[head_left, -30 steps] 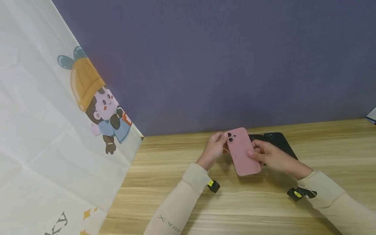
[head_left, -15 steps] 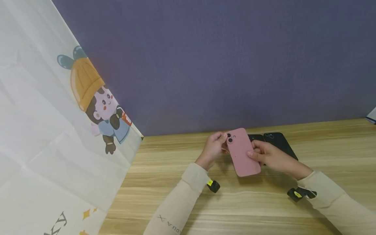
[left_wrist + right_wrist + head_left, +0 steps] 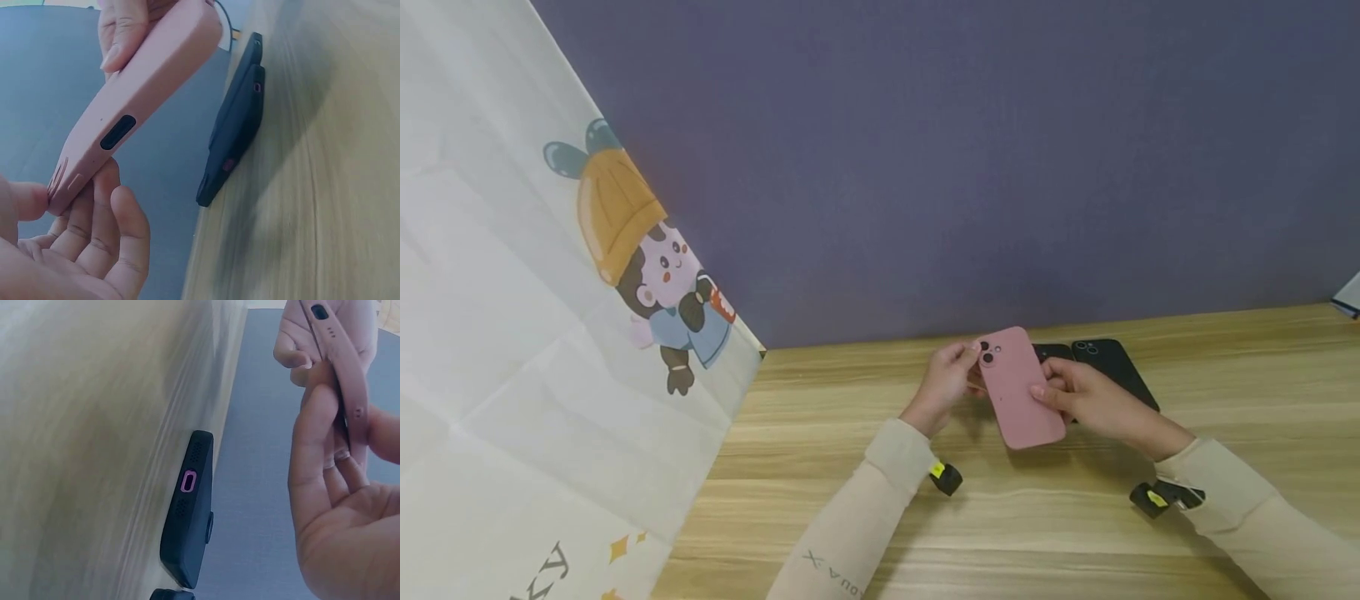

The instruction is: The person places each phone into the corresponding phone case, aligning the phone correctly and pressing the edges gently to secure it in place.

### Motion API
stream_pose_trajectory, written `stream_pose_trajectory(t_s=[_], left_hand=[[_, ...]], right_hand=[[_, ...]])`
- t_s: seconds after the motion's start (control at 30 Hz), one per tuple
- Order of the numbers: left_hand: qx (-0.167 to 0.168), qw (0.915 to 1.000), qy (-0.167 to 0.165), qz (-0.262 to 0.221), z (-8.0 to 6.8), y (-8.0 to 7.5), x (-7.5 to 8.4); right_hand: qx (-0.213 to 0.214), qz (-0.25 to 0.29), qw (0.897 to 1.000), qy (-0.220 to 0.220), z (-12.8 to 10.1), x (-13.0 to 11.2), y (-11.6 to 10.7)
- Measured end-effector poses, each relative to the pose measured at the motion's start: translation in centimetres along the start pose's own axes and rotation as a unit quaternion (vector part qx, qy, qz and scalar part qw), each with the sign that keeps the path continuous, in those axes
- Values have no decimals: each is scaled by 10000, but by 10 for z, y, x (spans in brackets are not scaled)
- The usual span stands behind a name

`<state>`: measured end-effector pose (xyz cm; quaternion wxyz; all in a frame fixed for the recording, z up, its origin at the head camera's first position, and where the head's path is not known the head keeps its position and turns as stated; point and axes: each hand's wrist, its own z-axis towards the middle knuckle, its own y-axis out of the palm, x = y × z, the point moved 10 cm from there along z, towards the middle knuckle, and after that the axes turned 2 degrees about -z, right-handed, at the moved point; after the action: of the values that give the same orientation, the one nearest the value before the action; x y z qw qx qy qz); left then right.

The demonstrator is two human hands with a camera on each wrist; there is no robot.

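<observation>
Between both hands is a phone in a pink case (image 3: 1021, 396), held tilted above the table with its camera side facing up. My left hand (image 3: 943, 382) pinches the corner by the camera, thumb on the back and fingers beneath. The right hand (image 3: 1093, 402) grips the opposite long edge, its thumb lying on the back. In the left wrist view, a dark slot shows in the pink side wall. Behind the right hand lie two phones in black cases, one black phone (image 3: 1112, 368) beside a second black phone (image 3: 1054, 351) that is mostly hidden.
The wooden table (image 3: 820, 467) meets a blue-grey panel (image 3: 925, 167) just behind the phones. At the left hangs a white sheet (image 3: 497, 333) with a printed cartoon figure. Black wrist cameras sit under both sleeves.
The phone in the pink case and both hands stay almost in place, with only tiny shifts. The grip of each hand looks the same throughout.
</observation>
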<state>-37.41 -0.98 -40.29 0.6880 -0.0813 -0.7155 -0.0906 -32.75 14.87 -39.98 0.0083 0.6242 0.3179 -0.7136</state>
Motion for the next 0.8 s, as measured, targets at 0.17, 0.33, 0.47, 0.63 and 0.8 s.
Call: stream_pose_trajectory(t_s=[0.17,0.33,0.47,0.63,0.8], left_hand=[[-229,9995,-169,130,2,7,-9],[-730,9939,-328,756,1,17,-19],[-926,9901,-403,978,-1,21,-22],[-739,9920,-393,948,-1,18,-21],[-544,9933,-320,969,-2,14,-20]], right_hand=[[190,-10,9996,220,0,5,-3],[495,134,9975,487,1,13,-9],[532,123,9963,656,1,20,-11],[382,202,9971,627,2,22,-8],[330,174,9973,633,4,25,-4]])
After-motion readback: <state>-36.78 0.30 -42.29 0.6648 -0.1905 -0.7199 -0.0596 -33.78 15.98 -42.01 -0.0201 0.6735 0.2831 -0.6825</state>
